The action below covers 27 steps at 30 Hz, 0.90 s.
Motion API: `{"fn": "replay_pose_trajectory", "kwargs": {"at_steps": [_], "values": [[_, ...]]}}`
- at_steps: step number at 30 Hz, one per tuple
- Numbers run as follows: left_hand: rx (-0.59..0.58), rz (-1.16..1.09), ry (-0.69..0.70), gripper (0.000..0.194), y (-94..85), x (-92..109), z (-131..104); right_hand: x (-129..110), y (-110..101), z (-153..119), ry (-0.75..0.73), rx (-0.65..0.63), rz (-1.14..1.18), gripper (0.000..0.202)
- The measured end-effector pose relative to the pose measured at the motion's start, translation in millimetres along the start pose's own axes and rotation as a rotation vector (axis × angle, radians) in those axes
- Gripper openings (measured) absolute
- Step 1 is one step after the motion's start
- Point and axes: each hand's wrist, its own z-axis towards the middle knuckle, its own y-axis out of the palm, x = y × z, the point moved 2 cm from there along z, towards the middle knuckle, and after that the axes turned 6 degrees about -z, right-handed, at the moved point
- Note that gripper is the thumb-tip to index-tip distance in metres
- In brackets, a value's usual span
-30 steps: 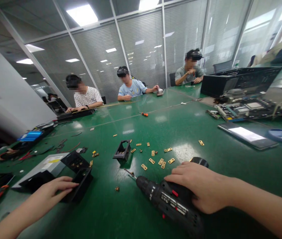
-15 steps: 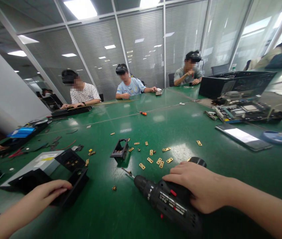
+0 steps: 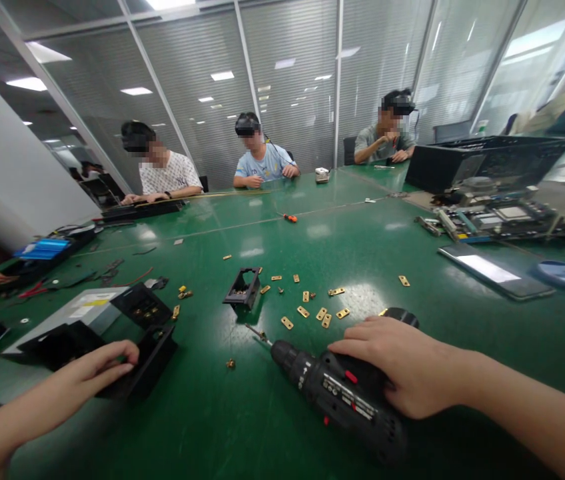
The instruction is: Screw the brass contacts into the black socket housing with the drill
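My right hand [image 3: 397, 363] is wrapped round the handle of a black cordless drill [image 3: 342, 397], which lies on its side on the green table. The drill's bit [image 3: 257, 333] points away to the left, with a small screw-like piece near its tip. My left hand [image 3: 100, 370] is closed, thumb and fingertips together over an open black plastic box [image 3: 155, 363]; what they pinch, if anything, is hidden. A second black plastic housing [image 3: 242, 290] stands beyond the bit. Several brass plates [image 3: 322, 313] with two holes lie to its right, and a small brass terminal [image 3: 230, 364] lies nearer me.
Black plastic pieces [image 3: 142, 307] and a silver metal case [image 3: 95, 310] lie at left. A phone [image 3: 495, 272], a circuit board [image 3: 507, 217] and a black computer case [image 3: 482, 163] are at right. An orange screwdriver [image 3: 290, 218] lies mid-table. Several people sit across the table.
My left hand has risen slightly over the black box, with its fingers more curled. The right hand and drill stay in place. The view has shifted a little; a person opposite has drawn back a hand.
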Motion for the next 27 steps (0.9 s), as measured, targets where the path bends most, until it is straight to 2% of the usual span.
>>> {"fn": "replay_pose_trajectory", "kwargs": {"at_steps": [1, 3, 6, 10, 14, 18, 20, 22, 24, 27], "values": [[-0.103, -0.045, -0.003, 0.038, 1.0, 3, -2, 0, 0, 0, 0.002, -0.001, 0.000, 0.061], [-0.143, -0.060, -0.010, 0.039, 0.6, 10, -3, 0, 1, 0, 0.008, -0.005, -0.001, 0.062], [-0.071, -0.036, 0.024, 0.037, 0.8, 18, 0, 0, 1, 0, 0.011, -0.011, -0.003, 0.063], [0.097, 0.040, 0.061, 0.035, 1.6, 18, 10, 0, 1, 0, 0.009, -0.008, -0.006, 0.062], [0.142, 0.072, 0.033, 0.036, 1.2, 2, 15, -1, 1, 0, 0.033, -0.005, -0.022, 0.057], [0.100, 0.119, -0.033, 0.034, 0.3, -38, 13, 2, 1, -2, 0.067, -0.028, -0.033, 0.046], [0.099, 0.114, -0.031, 0.032, -0.4, -57, 12, 5, -1, -5, 0.097, -0.034, -0.032, 0.042], [0.100, 0.096, -0.001, 0.030, -1.1, -67, 11, 9, -3, -7, 0.123, -0.032, -0.024, 0.042], [0.085, 0.077, 0.029, 0.028, -1.7, -66, 11, 13, -5, -8, 0.132, -0.023, -0.018, 0.044], [0.084, 0.081, 0.056, 0.029, -4.1, -46, 8, 15, -6, -8, 0.121, -0.015, -0.019, 0.047]]}}
